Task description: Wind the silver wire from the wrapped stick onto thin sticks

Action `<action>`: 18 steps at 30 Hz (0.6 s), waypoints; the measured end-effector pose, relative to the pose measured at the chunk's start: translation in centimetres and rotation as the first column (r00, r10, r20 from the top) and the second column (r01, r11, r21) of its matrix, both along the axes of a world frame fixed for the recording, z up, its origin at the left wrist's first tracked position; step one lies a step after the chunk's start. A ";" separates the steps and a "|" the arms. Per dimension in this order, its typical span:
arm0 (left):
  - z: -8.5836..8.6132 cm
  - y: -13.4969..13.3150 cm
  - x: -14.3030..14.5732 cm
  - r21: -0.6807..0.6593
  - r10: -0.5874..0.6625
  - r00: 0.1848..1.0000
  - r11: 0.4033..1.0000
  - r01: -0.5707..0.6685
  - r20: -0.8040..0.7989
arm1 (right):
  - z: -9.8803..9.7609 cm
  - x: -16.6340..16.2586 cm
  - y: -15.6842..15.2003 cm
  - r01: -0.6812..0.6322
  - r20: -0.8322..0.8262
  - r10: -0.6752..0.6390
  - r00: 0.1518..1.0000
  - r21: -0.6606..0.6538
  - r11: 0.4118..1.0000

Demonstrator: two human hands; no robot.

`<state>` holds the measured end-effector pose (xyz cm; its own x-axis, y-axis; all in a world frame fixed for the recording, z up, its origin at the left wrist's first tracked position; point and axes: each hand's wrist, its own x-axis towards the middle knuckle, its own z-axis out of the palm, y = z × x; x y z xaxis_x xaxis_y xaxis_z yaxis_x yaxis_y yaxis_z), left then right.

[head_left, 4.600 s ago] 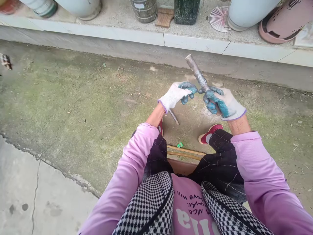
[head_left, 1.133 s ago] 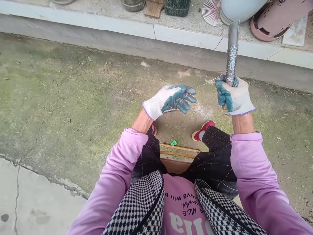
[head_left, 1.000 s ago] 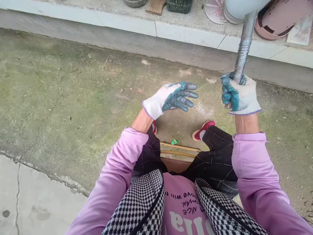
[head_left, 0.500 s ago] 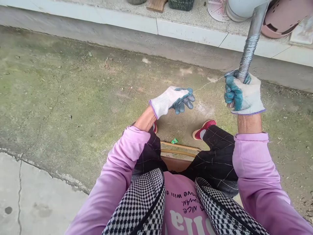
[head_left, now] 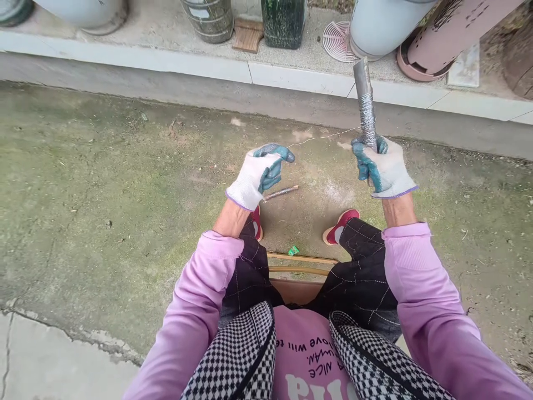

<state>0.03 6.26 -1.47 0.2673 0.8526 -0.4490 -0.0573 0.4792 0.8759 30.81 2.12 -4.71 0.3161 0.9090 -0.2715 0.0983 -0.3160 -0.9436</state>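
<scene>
My right hand point(head_left: 383, 169), in a white glove with a teal palm, is closed round the lower end of a grey metal pipe point(head_left: 361, 78) that stands nearly upright. Thin wire is wound in tight turns point(head_left: 368, 119) about the pipe's middle. A single strand of thin wire point(head_left: 322, 137) runs left from the coil to my left hand point(head_left: 259, 173), gloved the same way, whose fingertips pinch the strand. The two hands are about a forearm's length apart, above the ground in front of my knees.
A short wire-wrapped rod point(head_left: 281, 193) lies on the mossy concrete ground point(head_left: 104, 166) between my red shoes point(head_left: 340, 225). A raised ledge point(head_left: 300, 78) at the back carries buckets, a dark green container point(head_left: 283, 22), a white grille point(head_left: 338, 41) and a pink tub point(head_left: 441, 39).
The pipe has swung from leaning right back to nearly upright and moved left. My left hand has drawn left and closed to a pinch on the wire. The view has tilted up.
</scene>
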 end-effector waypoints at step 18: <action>0.8 -0.1 -1.4 0.005 0.068 0.998 0.998 -0.068 0.004 | -1.1 0.4 1.1 0.135 0.045 -0.134 0.990 -0.027 0.990</action>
